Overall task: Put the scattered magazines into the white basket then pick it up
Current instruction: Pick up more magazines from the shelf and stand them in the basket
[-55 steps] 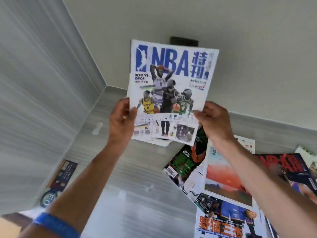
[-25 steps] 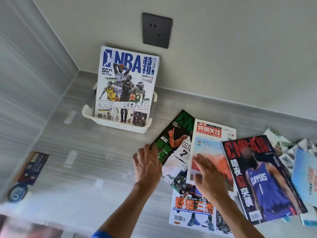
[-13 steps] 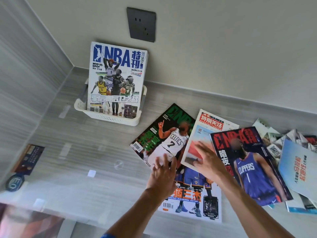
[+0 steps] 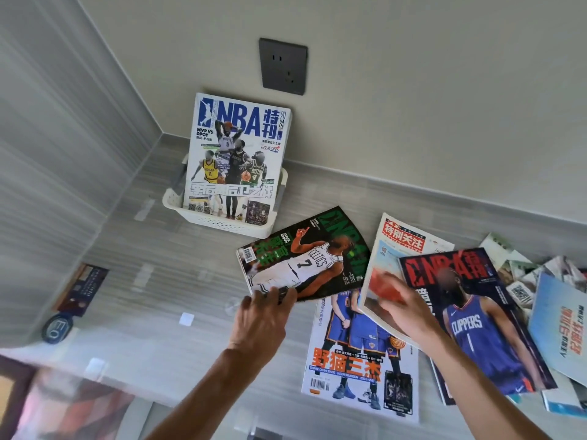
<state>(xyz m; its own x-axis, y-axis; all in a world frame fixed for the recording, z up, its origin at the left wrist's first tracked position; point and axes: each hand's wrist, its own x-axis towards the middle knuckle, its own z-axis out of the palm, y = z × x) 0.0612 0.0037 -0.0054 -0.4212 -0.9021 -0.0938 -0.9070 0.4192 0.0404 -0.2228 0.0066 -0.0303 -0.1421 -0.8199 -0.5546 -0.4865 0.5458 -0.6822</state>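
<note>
One magazine is already in: the white-covered NBA magazine (image 4: 236, 160), which both hands held up against the wall a couple of seconds ago, now stands upright in the white basket (image 4: 219, 222) at the back corner of the counter (image 4: 136, 281), below the wall socket (image 4: 282, 66). Both hands have since come down to the scattered pile. The left hand (image 4: 262, 319) has its fingers curled onto the near edge of the green Celtics magazine (image 4: 305, 258), which has swung round and lifted off the others since half a second ago; it looks pinched at that edge, though motion blur keeps me from seeing the thumb. The right hand (image 4: 405, 308) lies on the red-topped magazine (image 4: 392, 258), fingers spread and fairly straight, seemingly pressing it rather than clasping it, and that magazine too looks tipped up from the pile. Beneath them lies the Knicks magazine (image 4: 360, 360), with the red Clippers magazine (image 4: 476, 315) overlapping to the right and more loose copies beyond it. So I judge the second pick-up under way, the Celtics issue likely going next into the basket, and most of the pile remains before the basket can be lifted.
</note>
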